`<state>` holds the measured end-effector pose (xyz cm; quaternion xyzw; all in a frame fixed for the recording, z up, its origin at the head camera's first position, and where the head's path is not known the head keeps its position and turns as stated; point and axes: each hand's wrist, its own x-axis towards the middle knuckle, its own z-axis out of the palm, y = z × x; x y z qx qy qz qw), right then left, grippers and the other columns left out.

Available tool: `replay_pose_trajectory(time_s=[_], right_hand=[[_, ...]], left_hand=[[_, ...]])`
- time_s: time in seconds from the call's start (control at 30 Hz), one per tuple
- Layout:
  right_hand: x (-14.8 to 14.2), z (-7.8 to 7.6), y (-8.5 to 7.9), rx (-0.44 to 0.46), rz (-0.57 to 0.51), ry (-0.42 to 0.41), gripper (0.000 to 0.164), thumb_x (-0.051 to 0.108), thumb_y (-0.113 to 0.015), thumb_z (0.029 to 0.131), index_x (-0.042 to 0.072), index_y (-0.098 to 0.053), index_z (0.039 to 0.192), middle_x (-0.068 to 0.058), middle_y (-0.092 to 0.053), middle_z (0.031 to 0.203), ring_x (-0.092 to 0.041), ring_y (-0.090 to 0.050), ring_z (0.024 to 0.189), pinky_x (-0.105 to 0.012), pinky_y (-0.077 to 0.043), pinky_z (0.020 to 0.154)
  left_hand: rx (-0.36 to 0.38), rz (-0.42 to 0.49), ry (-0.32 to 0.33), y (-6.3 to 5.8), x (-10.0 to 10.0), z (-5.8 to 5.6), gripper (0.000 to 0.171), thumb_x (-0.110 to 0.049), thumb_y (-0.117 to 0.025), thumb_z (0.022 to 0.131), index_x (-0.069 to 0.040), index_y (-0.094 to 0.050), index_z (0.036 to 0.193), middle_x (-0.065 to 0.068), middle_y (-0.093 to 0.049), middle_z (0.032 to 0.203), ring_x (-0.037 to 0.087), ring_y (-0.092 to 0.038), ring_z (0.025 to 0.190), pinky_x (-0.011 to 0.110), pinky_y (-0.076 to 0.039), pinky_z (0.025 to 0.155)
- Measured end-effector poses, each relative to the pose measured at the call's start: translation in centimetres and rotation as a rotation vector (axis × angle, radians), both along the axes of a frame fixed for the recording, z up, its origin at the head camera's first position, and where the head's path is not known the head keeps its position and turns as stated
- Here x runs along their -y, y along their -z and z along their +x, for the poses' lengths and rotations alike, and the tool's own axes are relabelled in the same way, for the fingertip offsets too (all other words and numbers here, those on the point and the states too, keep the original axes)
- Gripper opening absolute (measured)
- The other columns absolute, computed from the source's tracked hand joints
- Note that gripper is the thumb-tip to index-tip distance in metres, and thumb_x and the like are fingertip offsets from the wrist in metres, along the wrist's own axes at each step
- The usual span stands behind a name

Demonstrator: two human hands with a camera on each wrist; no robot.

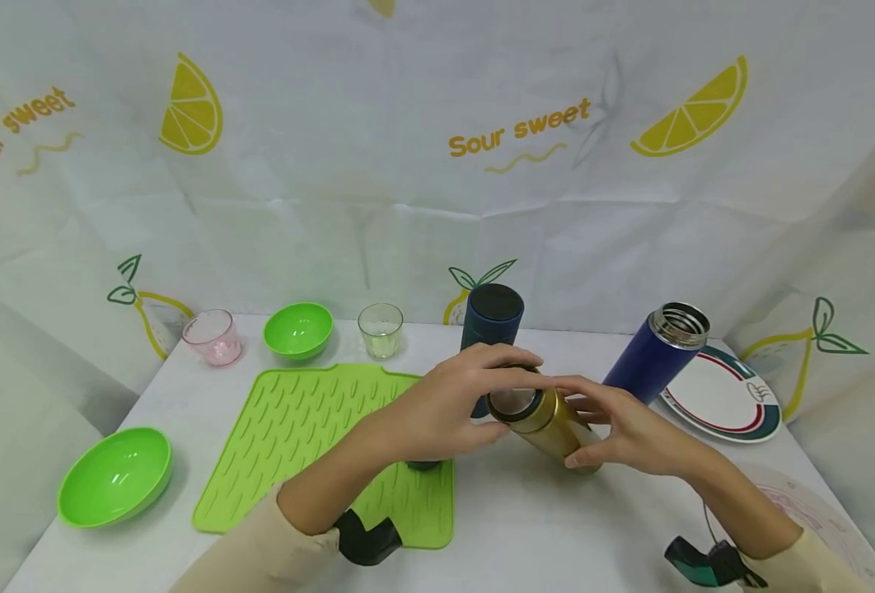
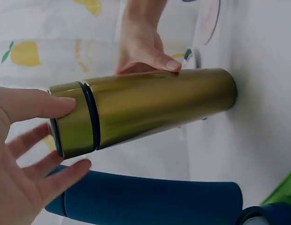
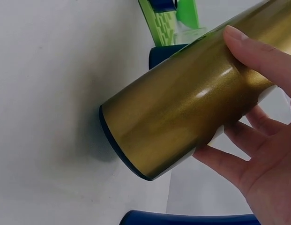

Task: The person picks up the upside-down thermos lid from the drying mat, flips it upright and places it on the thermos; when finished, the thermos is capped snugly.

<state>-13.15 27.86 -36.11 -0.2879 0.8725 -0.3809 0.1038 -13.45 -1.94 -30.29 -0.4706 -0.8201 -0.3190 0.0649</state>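
1. Spanning the foreground: smooth white surface [image 1: 515, 523].
2. Lime-green mat [image 1: 297, 424], ridged, flat, partly covered by the left forearm [image 1: 343, 478].
3. Gold bottle [image 1: 552, 431], glossy, cylindrical, between left hand [image 1: 461, 403] and right hand [image 1: 625, 427]; base contact with the surface unclear.
4. Dark-blue bottle [image 1: 492, 317], matte, partly hidden behind the left hand.
5. Hands: left, fingers spread, curled round the gold bottle's lid [image 2: 76, 129]; right, thumb opposing fingers, gripping its body.
6. Dark piece [image 1: 424, 465], mostly masked by the left forearm.
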Motion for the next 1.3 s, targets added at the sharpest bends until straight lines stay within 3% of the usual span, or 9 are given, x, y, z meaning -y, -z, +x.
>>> replay_pose_trajectory(time_s=[0.23, 0.4, 0.47, 0.63, 0.8, 0.97, 1.03, 1.13, 1.3], right_hand=[[0.2, -0.5, -0.3, 0.038, -0.008, -0.031, 0.087, 0.023, -0.089, 0.078, 0.010, -0.043, 0.150, -0.020, -0.055, 0.148, -0.047, -0.060, 0.127, -0.052, -0.057, 0.099], [0.3, -1.0, -0.4, 0.056, 0.007, -0.036, 0.088, 0.023, -0.089, 0.078, 0.009, -0.042, 0.151, -0.021, -0.055, 0.147, -0.047, -0.060, 0.129, -0.053, -0.056, 0.101], [0.3, -1.1, -0.4, 0.063, 0.012, -0.034, 0.088, 0.024, -0.089, 0.078, 0.009, -0.042, 0.151, -0.021, -0.055, 0.148, -0.047, -0.060, 0.129, -0.053, -0.056, 0.101], [0.5, -1.1, -0.6, 0.075, 0.019, -0.039, 0.088, 0.025, -0.088, 0.079, 0.010, -0.041, 0.152, -0.021, -0.053, 0.149, -0.048, -0.059, 0.129, -0.053, -0.056, 0.100], [0.4, -1.0, -0.7, 0.074, 0.016, -0.029, 0.089, 0.024, -0.088, 0.079, 0.007, -0.040, 0.152, -0.024, -0.054, 0.148, -0.049, -0.060, 0.128, -0.054, -0.056, 0.099], [0.5, -1.0, -0.7, 0.080, 0.013, -0.024, 0.088, 0.024, -0.088, 0.079, 0.009, -0.040, 0.152, -0.023, -0.052, 0.150, -0.050, -0.059, 0.129, -0.055, -0.056, 0.100], [0.5, -1.0, -0.7, 0.079, 0.014, -0.026, 0.088, 0.024, -0.088, 0.080, 0.009, -0.040, 0.152, -0.024, -0.051, 0.150, -0.050, -0.059, 0.129, -0.056, -0.056, 0.099], [0.5, -0.9, -0.7, 0.080, 0.016, -0.021, 0.088, 0.024, -0.088, 0.080, 0.008, -0.040, 0.152, -0.025, -0.053, 0.149, -0.051, -0.059, 0.128, -0.057, -0.056, 0.100], [0.6, -0.9, -0.6, 0.081, 0.015, -0.025, 0.087, 0.025, -0.088, 0.080, 0.011, -0.041, 0.152, -0.022, -0.053, 0.150, -0.049, -0.059, 0.130, -0.056, -0.055, 0.100]], left_hand=[[0.010, -0.039, -0.156, 0.3, -0.2, -0.1, 0.063, -0.052, -0.081, 0.083, -0.024, -0.064, 0.137, -0.003, -0.061, 0.119, 0.007, -0.061, 0.088, 0.016, -0.050, 0.072], [0.089, 0.003, -0.020, -0.1, 0.5, -0.7, 0.058, -0.023, -0.084, 0.084, -0.020, -0.064, 0.138, 0.000, -0.060, 0.139, 0.014, -0.063, 0.121, 0.028, -0.057, 0.093], [0.051, -0.012, -0.042, -0.2, 0.7, -0.8, 0.060, -0.028, -0.085, 0.083, -0.022, -0.064, 0.139, 0.000, -0.060, 0.141, 0.016, -0.063, 0.123, 0.031, -0.058, 0.093], [-0.065, -0.054, -0.191, 0.1, 0.3, -0.9, 0.064, -0.055, -0.084, 0.078, -0.024, -0.068, 0.132, -0.003, -0.066, 0.115, 0.009, -0.066, 0.086, 0.018, -0.053, 0.071], [0.002, -0.042, -0.078, 0.0, 0.6, -1.1, 0.061, -0.031, -0.086, 0.082, -0.024, -0.064, 0.139, -0.003, -0.063, 0.137, 0.011, -0.066, 0.115, 0.026, -0.058, 0.087], [-0.059, -0.079, -0.183, 0.2, 0.3, -0.8, 0.067, -0.054, -0.082, 0.081, -0.025, -0.064, 0.139, -0.003, -0.067, 0.126, 0.010, -0.069, 0.093, 0.021, -0.056, 0.074], [-0.056, -0.069, -0.159, 0.2, 0.2, -0.8, 0.061, -0.048, -0.081, 0.084, -0.023, -0.065, 0.137, -0.002, -0.068, 0.125, 0.011, -0.069, 0.094, 0.022, -0.056, 0.077], [-0.016, -0.067, -0.081, 0.0, 0.5, -0.9, 0.061, -0.029, -0.085, 0.084, -0.023, -0.063, 0.141, -0.002, -0.063, 0.141, 0.014, -0.066, 0.121, 0.030, -0.057, 0.095], [-0.036, -0.079, -0.100, 0.2, 0.4, -0.8, 0.065, -0.043, -0.083, 0.084, -0.025, -0.061, 0.142, 0.000, -0.061, 0.139, 0.013, -0.066, 0.115, 0.027, -0.057, 0.090]])
